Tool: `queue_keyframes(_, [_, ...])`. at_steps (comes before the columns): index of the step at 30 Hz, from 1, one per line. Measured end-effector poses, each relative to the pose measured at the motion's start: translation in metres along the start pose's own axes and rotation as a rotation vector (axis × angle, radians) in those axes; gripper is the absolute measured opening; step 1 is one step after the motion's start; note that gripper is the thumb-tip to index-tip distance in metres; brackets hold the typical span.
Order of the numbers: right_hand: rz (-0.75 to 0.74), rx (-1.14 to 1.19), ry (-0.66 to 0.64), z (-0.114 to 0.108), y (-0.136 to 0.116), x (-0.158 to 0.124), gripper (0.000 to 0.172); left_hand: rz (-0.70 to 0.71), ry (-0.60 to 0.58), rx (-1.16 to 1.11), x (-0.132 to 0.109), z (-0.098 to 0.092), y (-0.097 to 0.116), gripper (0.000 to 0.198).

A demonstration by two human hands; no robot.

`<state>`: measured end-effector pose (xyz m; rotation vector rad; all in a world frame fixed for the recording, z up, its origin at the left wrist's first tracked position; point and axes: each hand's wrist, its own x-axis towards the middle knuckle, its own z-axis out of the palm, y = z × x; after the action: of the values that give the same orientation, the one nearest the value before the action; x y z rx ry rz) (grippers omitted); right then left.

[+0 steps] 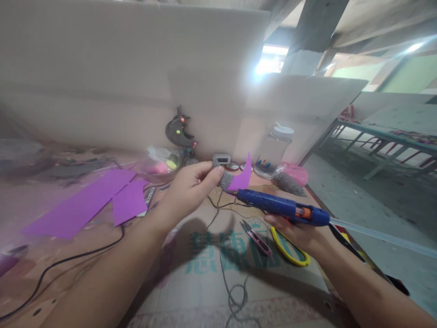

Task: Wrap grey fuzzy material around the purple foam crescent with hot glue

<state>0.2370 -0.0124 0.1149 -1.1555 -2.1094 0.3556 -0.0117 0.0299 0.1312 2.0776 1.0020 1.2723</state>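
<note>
Between the thumb and fingers of my left hand (191, 187) is a curved purple crescent cutout (241, 180), its near end wrapped in grey yarn (226, 181). My right hand (293, 232) grips a blue glue gun (269, 203) from below, a clear glue stick (375, 236) poking out of its back. The gun's nozzle is at the wrapped part's lower edge; whether it touches I cannot tell. A loose grey yarn strand (238, 296) hangs down and loops on the board. Below the gun lie thread snips (256, 238) and yellow-handled scissors (290, 249).
Purple sheets (82, 200) lie at the left, near a black cord (78, 256). Along the back stand a bowl (159, 171), a dark crescent with coloured balls (177, 130), a small digital timer (222, 159) and a lidded jar (274, 152). A grey yarn bundle (288, 183) lies right.
</note>
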Motion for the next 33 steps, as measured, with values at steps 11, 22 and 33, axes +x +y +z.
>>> queue_keyframes(11, [-0.009,0.014,0.024,-0.001,0.006,0.001,0.020,0.001,0.012,0.028,-0.001,0.000,0.000,0.037])
queue_keyframes(22, [0.000,-0.150,0.114,-0.005,0.011,-0.001,0.025,0.016,-0.001,0.011,-0.001,-0.001,0.000,0.035])
queue_keyframes(33, [0.046,0.033,0.154,-0.002,-0.008,0.005,0.022,-0.004,-0.007,0.000,-0.001,-0.002,0.000,0.035])
